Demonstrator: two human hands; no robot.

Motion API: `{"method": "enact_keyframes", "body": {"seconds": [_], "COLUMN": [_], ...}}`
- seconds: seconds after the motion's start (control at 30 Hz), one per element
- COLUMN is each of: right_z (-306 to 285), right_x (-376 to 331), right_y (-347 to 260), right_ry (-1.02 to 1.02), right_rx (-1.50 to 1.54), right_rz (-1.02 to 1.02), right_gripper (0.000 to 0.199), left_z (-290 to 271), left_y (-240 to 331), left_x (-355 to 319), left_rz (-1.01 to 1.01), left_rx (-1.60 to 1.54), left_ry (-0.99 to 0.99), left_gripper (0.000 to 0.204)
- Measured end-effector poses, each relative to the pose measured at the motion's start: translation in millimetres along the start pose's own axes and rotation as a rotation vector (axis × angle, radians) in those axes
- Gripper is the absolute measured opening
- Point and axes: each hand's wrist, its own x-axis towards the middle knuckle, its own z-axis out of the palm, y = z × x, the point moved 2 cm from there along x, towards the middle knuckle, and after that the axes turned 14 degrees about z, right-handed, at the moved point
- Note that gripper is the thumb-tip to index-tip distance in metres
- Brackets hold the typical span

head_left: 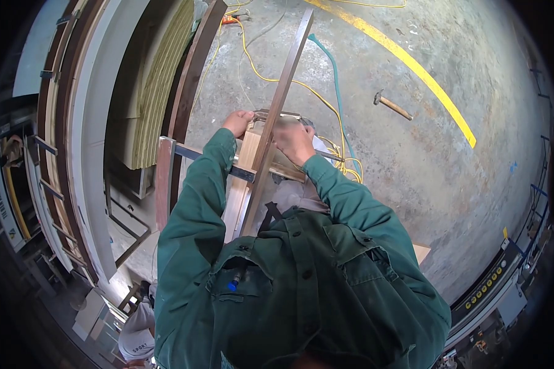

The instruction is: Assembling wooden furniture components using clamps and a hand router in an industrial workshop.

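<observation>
Concrete workshop floor (449,154) with a yellow painted stripe (412,64), a hammer (393,106) lying off to the right and yellow cable (271,77) snaking around. Up close, a long brown metal bar (276,117) runs away from the person's chest over a wooden block (251,150). Left hand (238,122) is curled around something at the block's far-left edge, can't tell what. Right hand (294,140) is closed on the bar's right side, a bit blurred. Stacked door frames (92,123) sit on the left.
</observation>
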Motion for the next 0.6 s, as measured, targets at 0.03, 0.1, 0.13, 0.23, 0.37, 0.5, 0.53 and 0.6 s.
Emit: {"method": "enact_keyframes", "body": {"seconds": [0.03,0.1,0.13,0.23,0.37,0.5,0.53,0.6], "right_z": [-4.3,-11.9,-15.5,-44.1,-101.6,-102.3,-98.4,-88.9], "right_x": [-2.0,-9.3,-14.3,-35.6,-61.9,-78.4,-82.7,-85.0], "right_y": [-3.5,-9.6,-12.3,-3.1,52.4,83.0,86.1,96.7], "right_ry": [-0.018,0.005,0.026,0.166,0.073,-0.179,-0.248,-0.312], "right_rx": [-0.032,-0.037,-0.042,0.054,0.04,0.022,0.075,0.157], "right_rz": [-0.016,-0.04,-0.066,-0.206,-0.051,-0.076,-0.026,0.087], "right_gripper": [0.027,0.029,0.031,0.035,0.049,0.059,0.055,0.042], "left_z": [-1.1,-2.1,-1.4,-4.9,-4.9,-7.5,-5.5,0.0], "left_y": [-0.7,-0.8,-1.0,-0.8,0.4,2.0,0.4,5.3], "left_x": [-0.4,-0.4,0.2,-1.4,-4.8,-4.7,-6.3,-6.3], "left_rz": [-0.001,-0.045,-0.045,-0.047,-0.034,-0.055,-0.068,-0.083], "left_rx": [-0.001,-0.047,-0.048,-0.015,0.03,0.002,-0.001,0.015], "left_ry": [-0.004,-0.063,-0.067,-0.088,-0.141,-0.133,-0.136,-0.138], "left_gripper": [0.03,0.029,0.029,0.029,0.028,0.028,0.028,0.028]}}
